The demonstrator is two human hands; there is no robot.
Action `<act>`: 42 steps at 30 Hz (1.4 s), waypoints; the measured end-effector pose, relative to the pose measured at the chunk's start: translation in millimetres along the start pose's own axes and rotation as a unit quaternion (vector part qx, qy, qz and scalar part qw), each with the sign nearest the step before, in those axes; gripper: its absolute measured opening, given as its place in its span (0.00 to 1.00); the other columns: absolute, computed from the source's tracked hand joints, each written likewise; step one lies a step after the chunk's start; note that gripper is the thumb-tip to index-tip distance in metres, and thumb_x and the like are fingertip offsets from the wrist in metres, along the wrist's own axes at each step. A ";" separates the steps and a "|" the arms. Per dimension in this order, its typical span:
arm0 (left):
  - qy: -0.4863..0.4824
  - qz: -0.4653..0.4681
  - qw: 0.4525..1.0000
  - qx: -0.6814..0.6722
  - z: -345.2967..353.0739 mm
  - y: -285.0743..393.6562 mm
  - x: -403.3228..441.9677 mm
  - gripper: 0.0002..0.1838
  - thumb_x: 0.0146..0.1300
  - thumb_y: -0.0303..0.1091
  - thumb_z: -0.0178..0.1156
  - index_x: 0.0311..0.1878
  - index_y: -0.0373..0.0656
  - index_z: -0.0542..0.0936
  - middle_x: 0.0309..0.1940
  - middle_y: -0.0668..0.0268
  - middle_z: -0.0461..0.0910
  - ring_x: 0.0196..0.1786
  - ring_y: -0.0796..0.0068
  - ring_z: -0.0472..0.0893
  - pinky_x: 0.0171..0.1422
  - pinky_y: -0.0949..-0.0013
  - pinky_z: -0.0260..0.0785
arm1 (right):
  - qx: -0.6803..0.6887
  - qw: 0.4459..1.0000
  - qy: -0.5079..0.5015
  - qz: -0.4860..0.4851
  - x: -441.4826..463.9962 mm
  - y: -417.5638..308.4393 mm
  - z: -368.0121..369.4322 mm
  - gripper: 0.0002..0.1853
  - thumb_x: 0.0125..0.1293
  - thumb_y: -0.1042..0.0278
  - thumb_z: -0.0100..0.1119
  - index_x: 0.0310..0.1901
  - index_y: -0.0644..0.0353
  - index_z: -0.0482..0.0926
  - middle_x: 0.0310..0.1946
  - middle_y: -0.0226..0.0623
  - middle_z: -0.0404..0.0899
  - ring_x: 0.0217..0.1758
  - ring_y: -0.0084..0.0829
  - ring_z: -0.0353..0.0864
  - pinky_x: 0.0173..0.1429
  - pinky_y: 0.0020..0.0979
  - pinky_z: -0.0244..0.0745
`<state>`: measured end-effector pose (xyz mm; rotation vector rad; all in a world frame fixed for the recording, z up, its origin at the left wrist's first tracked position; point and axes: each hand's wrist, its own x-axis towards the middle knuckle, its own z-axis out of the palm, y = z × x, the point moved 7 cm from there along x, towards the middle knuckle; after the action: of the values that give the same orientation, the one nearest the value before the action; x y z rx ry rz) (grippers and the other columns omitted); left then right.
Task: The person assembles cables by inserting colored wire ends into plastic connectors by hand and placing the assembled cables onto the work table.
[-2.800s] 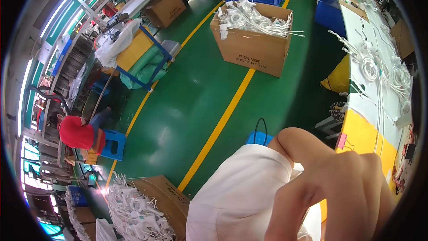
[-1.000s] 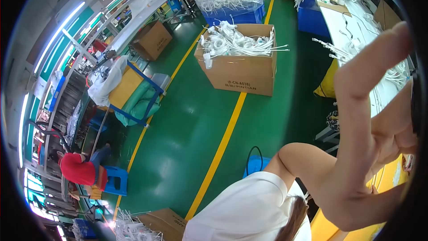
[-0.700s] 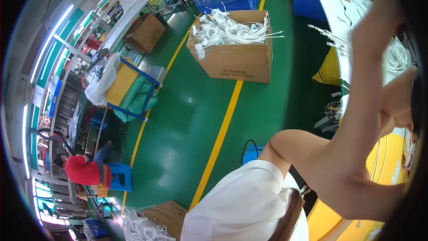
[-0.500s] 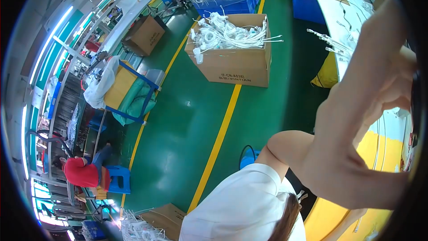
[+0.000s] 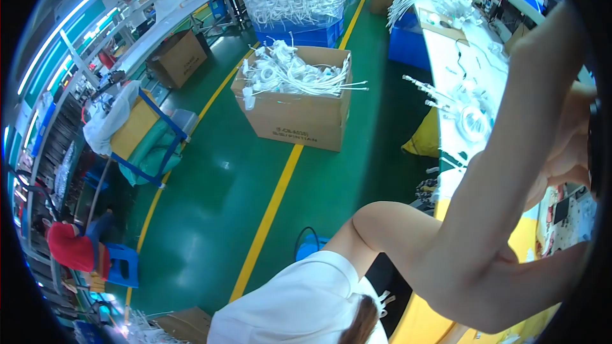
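Note:
My left hand [image 5: 503, 216] is very close to the camera at the right. One finger stretches up and the thumb points right, with a wide gap between them. Other bent fingers show in the gap. The fingertips run into the dark right border, and I see nothing held between finger and thumb. The bare arm bends at the elbow beside a white sleeve [image 5: 287, 299]. Under this hand lies a yellow surface [image 5: 421, 322]. A small strip of skin shows at the bottom edge; whose it is I cannot tell. My right hand is not recognisable in view.
A cardboard box [image 5: 293, 118] full of white cables stands on the green floor. Blue crates [image 5: 299, 33] with bagged cables are behind it. A white table [image 5: 440, 44] with cable coils runs along the right. A person in red [image 5: 70, 248] sits by a blue stool [image 5: 121, 264].
The view has swung, so the box, crates and seated person appear further left. My left hand has come from bent fingers lower down to finger and thumb spread at the right edge.

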<state>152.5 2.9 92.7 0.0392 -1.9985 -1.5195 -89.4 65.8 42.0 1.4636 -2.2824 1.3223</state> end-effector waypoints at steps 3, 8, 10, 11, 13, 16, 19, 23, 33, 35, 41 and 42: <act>0.006 0.000 1.000 0.007 -1.0 0.2 -5.6 0.07 0.54 0.25 0.51 0.34 0.44 0.77 0.35 0.69 0.77 0.44 0.80 0.74 0.56 0.63 0.59 | 0.031 0.999 0.018 -0.001 3.8 27.6 2.6 0.08 0.57 0.70 0.56 0.33 0.67 0.77 0.27 0.44 0.74 0.32 0.38 0.74 0.37 0.32 0.72; 0.010 -0.006 1.000 0.011 0.1 4.0 -13.5 0.07 0.54 0.25 0.51 0.34 0.45 0.78 0.35 0.69 0.77 0.44 0.81 0.74 0.56 0.63 0.58 | -0.088 0.993 0.001 -0.079 -2.1 10.5 -3.5 0.08 0.57 0.69 0.56 0.31 0.67 0.77 0.27 0.44 0.74 0.31 0.39 0.73 0.37 0.33 0.71; 0.013 -0.012 1.000 0.013 0.4 6.2 -14.5 0.07 0.54 0.25 0.51 0.34 0.45 0.78 0.35 0.70 0.78 0.44 0.81 0.74 0.56 0.63 0.58 | -0.086 0.992 -0.005 -0.092 4.1 9.2 1.5 0.08 0.57 0.69 0.55 0.31 0.67 0.77 0.28 0.44 0.74 0.31 0.39 0.73 0.36 0.33 0.71; 0.018 -0.017 1.000 0.015 -0.1 7.5 -15.5 0.07 0.54 0.25 0.51 0.34 0.45 0.78 0.35 0.70 0.78 0.44 0.81 0.74 0.56 0.63 0.58 | -0.084 0.993 -0.003 -0.085 6.8 10.4 3.9 0.08 0.57 0.69 0.55 0.31 0.67 0.77 0.28 0.44 0.74 0.31 0.39 0.73 0.36 0.33 0.71; 0.024 -0.024 0.999 0.012 0.9 9.2 -20.6 0.07 0.54 0.25 0.51 0.34 0.45 0.78 0.35 0.70 0.78 0.44 0.81 0.74 0.56 0.63 0.58 | -0.062 0.995 -0.006 -0.077 1.2 8.4 3.4 0.08 0.57 0.69 0.55 0.32 0.66 0.77 0.28 0.44 0.75 0.31 0.39 0.73 0.36 0.33 0.71; 0.011 -0.028 1.000 -0.007 -5.0 10.5 -30.4 0.08 0.54 0.25 0.51 0.34 0.45 0.78 0.35 0.70 0.78 0.44 0.82 0.74 0.56 0.63 0.58 | -0.099 0.994 0.041 0.027 4.7 3.9 3.4 0.10 0.57 0.68 0.55 0.37 0.66 0.76 0.30 0.47 0.74 0.33 0.37 0.73 0.38 0.33 0.71; -0.014 -0.033 0.999 -0.036 -19.3 11.6 -39.0 0.08 0.54 0.26 0.51 0.34 0.45 0.78 0.35 0.70 0.78 0.44 0.82 0.75 0.56 0.63 0.58 | -0.030 0.966 0.235 -0.106 26.7 -59.8 -48.6 0.09 0.59 0.70 0.53 0.26 0.67 0.76 0.25 0.41 0.76 0.28 0.32 0.74 0.42 0.35 0.71; -0.060 -0.033 0.995 -0.076 -18.7 7.4 -19.1 0.08 0.55 0.26 0.51 0.34 0.46 0.78 0.35 0.71 0.78 0.44 0.82 0.75 0.57 0.63 0.58 | 0.078 0.938 0.313 -0.127 -13.4 -143.6 -154.7 0.22 0.59 0.61 0.49 0.50 0.68 0.64 0.48 0.46 0.67 0.27 0.30 0.72 0.36 0.23 0.69; -0.230 -0.003 0.958 -0.170 27.9 18.1 25.1 0.08 0.55 0.26 0.51 0.34 0.46 0.79 0.36 0.72 0.78 0.45 0.83 0.75 0.57 0.63 0.57 | 0.183 0.870 0.273 -0.367 -70.8 -263.0 -245.0 0.18 0.58 0.64 0.50 0.46 0.67 0.67 0.44 0.43 0.69 0.29 0.29 0.73 0.38 0.25 0.68; -0.254 0.003 0.949 -0.188 58.3 16.0 29.7 0.08 0.55 0.26 0.51 0.34 0.46 0.79 0.36 0.72 0.78 0.45 0.84 0.75 0.57 0.63 0.57 | 0.170 0.867 0.282 -0.374 -86.6 -259.5 -267.6 0.17 0.57 0.65 0.51 0.45 0.67 0.68 0.44 0.43 0.70 0.30 0.29 0.73 0.38 0.26 0.68; -0.290 0.036 0.920 -0.262 90.2 35.4 34.9 0.08 0.55 0.27 0.51 0.34 0.47 0.80 0.36 0.72 0.79 0.45 0.84 0.75 0.58 0.63 0.57 | 0.163 0.849 0.275 -0.422 -116.1 -280.3 -309.2 0.15 0.57 0.67 0.51 0.43 0.66 0.69 0.42 0.42 0.71 0.31 0.28 0.74 0.40 0.27 0.68; -0.293 0.047 0.916 -0.269 88.2 38.1 34.0 0.08 0.55 0.27 0.51 0.34 0.47 0.80 0.36 0.73 0.79 0.45 0.84 0.75 0.58 0.63 0.57 | 0.168 0.847 0.277 -0.420 -118.3 -276.7 -310.3 0.14 0.57 0.67 0.51 0.42 0.66 0.70 0.41 0.41 0.71 0.31 0.28 0.74 0.40 0.27 0.68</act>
<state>94.9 78.8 128.8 -0.8118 -1.8709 -2.1376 87.8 328.7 335.9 1.5872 -0.8889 1.5575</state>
